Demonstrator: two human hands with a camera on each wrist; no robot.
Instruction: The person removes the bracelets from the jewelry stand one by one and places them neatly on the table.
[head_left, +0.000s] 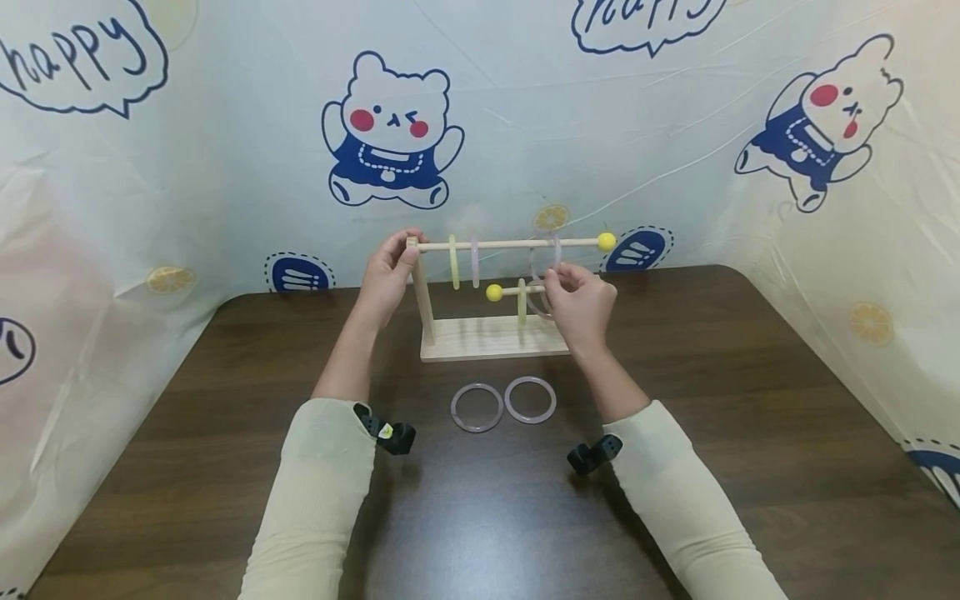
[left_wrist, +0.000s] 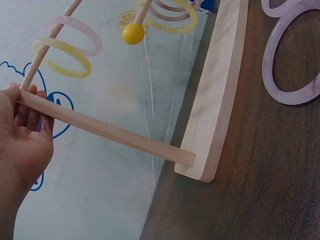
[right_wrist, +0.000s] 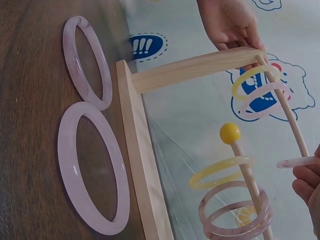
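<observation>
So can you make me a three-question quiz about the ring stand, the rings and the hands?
1. Where are the two loose pink rings?
A. on the table in front of the wooden stand
B. behind the stand
C. on the top rod

2. How many rings hang on the top rod left of the right hand?
A. none
B. two
C. five

3. What is the left hand doing?
A. lying flat on the table
B. holding the stand's upright post
C. lifting a ring

Answers: 1 A, they lie flat by the base. 2 B, one yellow, one pink. 3 B, its fingers wrap the post top.
</observation>
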